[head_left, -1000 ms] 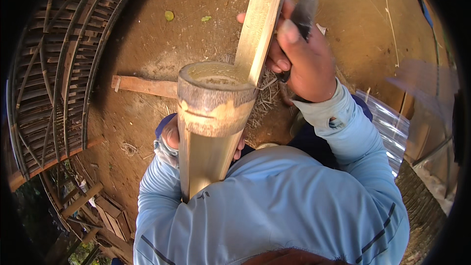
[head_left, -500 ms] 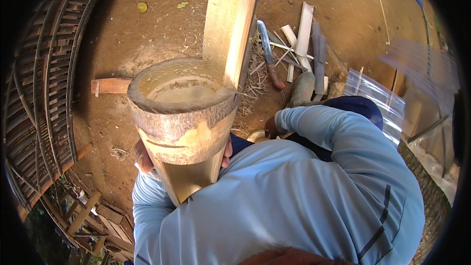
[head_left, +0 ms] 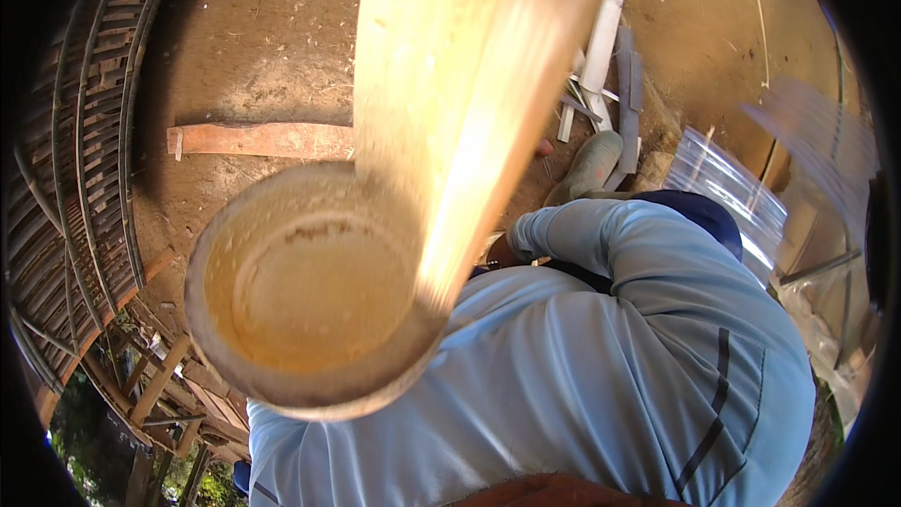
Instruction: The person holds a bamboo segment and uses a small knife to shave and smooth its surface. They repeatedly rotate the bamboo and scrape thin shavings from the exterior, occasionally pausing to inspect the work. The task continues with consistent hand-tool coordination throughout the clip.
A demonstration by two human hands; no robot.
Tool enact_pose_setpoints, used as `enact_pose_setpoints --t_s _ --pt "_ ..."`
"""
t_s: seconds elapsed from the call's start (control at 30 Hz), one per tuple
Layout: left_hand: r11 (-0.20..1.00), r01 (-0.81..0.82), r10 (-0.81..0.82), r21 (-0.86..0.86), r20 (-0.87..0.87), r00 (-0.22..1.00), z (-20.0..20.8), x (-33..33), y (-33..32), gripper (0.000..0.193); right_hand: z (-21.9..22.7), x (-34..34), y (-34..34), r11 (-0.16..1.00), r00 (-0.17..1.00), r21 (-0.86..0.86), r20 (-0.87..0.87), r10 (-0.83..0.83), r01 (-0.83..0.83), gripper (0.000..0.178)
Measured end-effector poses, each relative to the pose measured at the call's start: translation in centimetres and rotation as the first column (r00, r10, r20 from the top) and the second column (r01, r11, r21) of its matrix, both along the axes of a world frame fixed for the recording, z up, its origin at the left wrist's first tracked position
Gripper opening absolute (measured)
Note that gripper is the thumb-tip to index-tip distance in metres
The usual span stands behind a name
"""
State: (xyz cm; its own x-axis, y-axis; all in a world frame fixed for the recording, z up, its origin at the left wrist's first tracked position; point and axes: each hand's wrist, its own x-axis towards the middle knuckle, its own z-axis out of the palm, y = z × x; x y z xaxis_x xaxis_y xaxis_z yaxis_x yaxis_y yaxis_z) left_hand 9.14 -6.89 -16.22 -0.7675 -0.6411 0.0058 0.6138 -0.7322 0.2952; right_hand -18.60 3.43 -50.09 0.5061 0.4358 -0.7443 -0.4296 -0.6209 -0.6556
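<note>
Overlapping shirt [head_left: 601, 366]: bamboo tube rim [head_left: 319, 391] | tall strip [head_left: 450, 84] | soil [head_left: 253, 56] spreading upper-left

Open-mouthed bamboo tube [head_left: 314, 296] faces the camera, tall slat [head_left: 465, 84] seemingly joined.

The person wears a loose, light blue shirt [head_left: 582, 366], its smooth fabric falling in long, soft folds. The right sleeve [head_left: 648, 244] is long, the same blue, and heavily creased. A broken dark stripe [head_left: 704, 451] slants down the shirt's right side beside a thinner dark line [head_left: 757, 404]. Navy blue cloth [head_left: 704, 216] covers the right knee, and the boot [head_left: 593, 161] is dull grey-green with a rounded toe.
</note>
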Motion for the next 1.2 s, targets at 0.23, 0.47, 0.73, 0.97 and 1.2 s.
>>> enact_pose_setpoints --t_s 0.23,0.47,0.73,0.97,1.2 --pt "0.999 -0.043 0.043 -0.024 0.024 0.999 0.0 0.4 -1.2 0.138 0.9 -0.1 0.2 0.998 0.997 0.011 0.021 0.068 -0.068 0.050" --pt "0.991 -0.075 0.081 -0.111 0.049 0.995 -0.1 1.4 -1.8 0.139 2.0 6.3 0.0 0.998 0.998 -0.046 0.046 0.050 -0.048 0.049" --pt "0.964 -0.171 0.224 -0.206 0.270 0.936 0.3 2.8 -1.3 0.138 1.1 5.8 -5.2 0.972 1.000 -0.235 -0.018 0.013 -0.017 0.047" --pt "0.925 -0.157 0.231 -0.347 0.185 0.955 2.3 2.3 -2.1 0.111 9.0 2.3 -18.0 0.758 0.939 -0.577 0.047 -0.340 0.303 0.046" --pt "0.792 -0.181 0.398 -0.583 0.268 0.877 6.0 1.7 -4.3 0.110 28.3 -3.5 -23.7 0.018 0.266 -0.332 0.720 -0.641 0.943 0.043"
